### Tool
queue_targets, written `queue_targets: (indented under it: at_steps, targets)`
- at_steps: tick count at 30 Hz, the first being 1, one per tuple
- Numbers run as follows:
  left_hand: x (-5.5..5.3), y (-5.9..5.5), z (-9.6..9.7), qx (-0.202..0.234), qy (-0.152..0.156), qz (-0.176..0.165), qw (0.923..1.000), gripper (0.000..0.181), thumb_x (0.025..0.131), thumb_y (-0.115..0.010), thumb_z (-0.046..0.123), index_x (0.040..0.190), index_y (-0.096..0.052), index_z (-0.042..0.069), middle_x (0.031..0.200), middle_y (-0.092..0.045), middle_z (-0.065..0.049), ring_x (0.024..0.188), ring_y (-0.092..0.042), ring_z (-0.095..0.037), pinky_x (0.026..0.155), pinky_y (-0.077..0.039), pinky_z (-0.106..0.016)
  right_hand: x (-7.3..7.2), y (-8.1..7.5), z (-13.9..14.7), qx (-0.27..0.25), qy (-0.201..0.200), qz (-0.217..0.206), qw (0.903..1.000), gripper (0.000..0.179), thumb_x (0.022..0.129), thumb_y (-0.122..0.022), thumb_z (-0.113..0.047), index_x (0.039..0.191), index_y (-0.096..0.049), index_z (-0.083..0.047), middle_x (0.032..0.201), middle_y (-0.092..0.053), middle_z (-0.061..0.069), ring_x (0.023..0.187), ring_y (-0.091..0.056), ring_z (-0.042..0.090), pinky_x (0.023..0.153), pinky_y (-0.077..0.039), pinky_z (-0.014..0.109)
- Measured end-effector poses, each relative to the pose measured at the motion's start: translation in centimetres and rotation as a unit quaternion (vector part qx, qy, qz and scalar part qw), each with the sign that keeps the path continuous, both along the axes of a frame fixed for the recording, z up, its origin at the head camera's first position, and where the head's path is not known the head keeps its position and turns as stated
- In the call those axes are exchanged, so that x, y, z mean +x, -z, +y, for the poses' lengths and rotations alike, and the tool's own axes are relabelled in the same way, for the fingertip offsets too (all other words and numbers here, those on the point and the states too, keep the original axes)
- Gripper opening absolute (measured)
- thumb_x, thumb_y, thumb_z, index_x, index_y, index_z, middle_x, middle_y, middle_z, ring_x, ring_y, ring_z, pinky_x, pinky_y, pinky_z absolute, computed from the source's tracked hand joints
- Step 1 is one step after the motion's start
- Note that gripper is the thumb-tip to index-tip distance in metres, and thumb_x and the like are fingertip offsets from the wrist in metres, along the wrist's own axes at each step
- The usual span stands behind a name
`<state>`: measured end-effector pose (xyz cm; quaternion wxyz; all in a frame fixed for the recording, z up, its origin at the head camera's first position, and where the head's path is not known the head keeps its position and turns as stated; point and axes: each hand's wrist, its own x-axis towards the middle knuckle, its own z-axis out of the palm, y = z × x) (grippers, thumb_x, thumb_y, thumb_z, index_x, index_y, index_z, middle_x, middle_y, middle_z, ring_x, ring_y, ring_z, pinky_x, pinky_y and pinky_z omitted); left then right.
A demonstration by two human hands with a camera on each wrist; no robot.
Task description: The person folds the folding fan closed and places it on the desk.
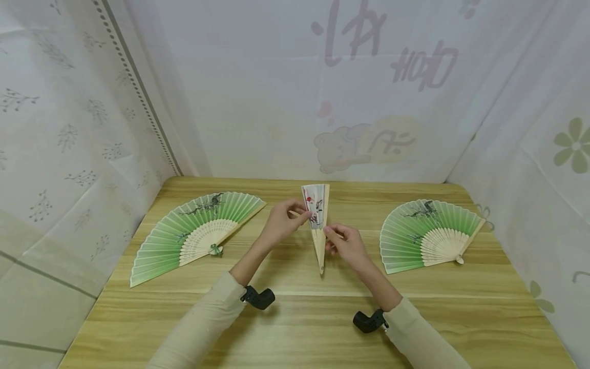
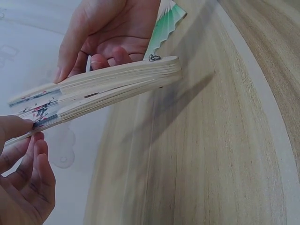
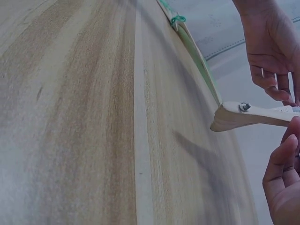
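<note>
A folding fan (image 1: 319,245) with pale wooden ribs and a white leaf printed in red, blue and black is slightly spread between both hands, its pivot end toward the person. My left hand (image 1: 284,221) pinches the leaf's left edge between thumb and fingers. On the other side, my right hand (image 1: 349,247) grips the outer rib lower down. In the left wrist view, the fan's rib stack (image 2: 117,89) parts into two bundles with a gap between them. A small metal ring sits at the pivot (image 3: 244,107) in the right wrist view.
An open green fan (image 1: 198,233) with a branch print and green ribbon lies on the wooden table (image 1: 304,328) at left. Another open green fan (image 1: 424,233) lies at right. Printed curtains (image 1: 239,102) stand behind the table and along both sides.
</note>
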<state>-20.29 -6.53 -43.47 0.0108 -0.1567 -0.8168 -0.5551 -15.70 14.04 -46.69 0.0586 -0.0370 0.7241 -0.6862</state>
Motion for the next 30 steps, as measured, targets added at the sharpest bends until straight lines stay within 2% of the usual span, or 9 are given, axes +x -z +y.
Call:
queue_targets:
  at_steps: [7, 18, 25, 26, 30]
  targets:
    - [-0.21, 0.14, 0.0, -0.001, 0.004, 0.016, 0.9999, 0.01, 0.093, -0.076, 0.009, 0.098, -0.071, 0.002, 0.092, -0.07, -0.006, 0.086, -0.066, -0.021, 0.071, -0.057, -0.032, 0.1, -0.08, 0.19, 0.007, -0.014, 0.007, 0.9999, 0.026, 0.105, -0.059, -0.014, 0.111, -0.068, 0.01, 0.08, -0.062, 0.013, 0.066, -0.059, 0.017, 0.057, -0.05, 0.025]
    - [-0.16, 0.07, 0.15, 0.008, 0.002, 0.004, 1.0, 0.012, 0.093, -0.077, 0.009, 0.099, -0.07, 0.001, 0.092, -0.071, -0.009, 0.076, -0.067, -0.021, 0.066, -0.057, -0.031, 0.05, -0.1, 0.28, 0.004, -0.024, 0.018, 0.9995, 0.028, 0.105, -0.06, -0.015, 0.112, -0.068, 0.01, 0.078, -0.061, 0.014, 0.066, -0.058, 0.016, 0.057, -0.049, 0.025]
    - [0.01, 0.08, 0.62, 0.042, 0.009, -0.017, 0.9989, 0.01, 0.095, -0.073, 0.003, 0.104, -0.071, -0.001, 0.091, -0.07, -0.01, 0.074, -0.068, -0.033, 0.056, -0.053, -0.026, -0.07, -0.06, -0.03, 0.006, -0.035, 0.02, 0.9992, 0.029, 0.105, -0.061, -0.019, 0.111, -0.069, 0.008, 0.086, -0.061, 0.021, 0.069, -0.059, 0.019, 0.058, -0.05, 0.024]
    - [0.02, 0.11, 0.65, 0.043, 0.009, -0.018, 0.9989, 0.011, 0.095, -0.072, 0.003, 0.105, -0.071, -0.001, 0.091, -0.07, -0.01, 0.073, -0.068, -0.032, 0.056, -0.053, -0.025, -0.07, -0.08, -0.07, 0.006, -0.033, 0.019, 0.9993, 0.029, 0.105, -0.062, -0.019, 0.111, -0.069, 0.008, 0.086, -0.061, 0.022, 0.069, -0.059, 0.02, 0.058, -0.05, 0.024]
    - [0.05, 0.14, 0.56, 0.044, 0.022, -0.018, 0.9986, 0.014, 0.098, -0.068, 0.005, 0.11, -0.071, -0.002, 0.093, -0.071, -0.02, 0.076, -0.067, -0.038, 0.055, -0.052, -0.024, -0.04, -0.13, -0.15, 0.006, -0.021, 0.01, 0.9997, 0.029, 0.104, -0.063, -0.018, 0.11, -0.069, 0.009, 0.085, -0.062, 0.02, 0.068, -0.058, 0.019, 0.058, -0.05, 0.024]
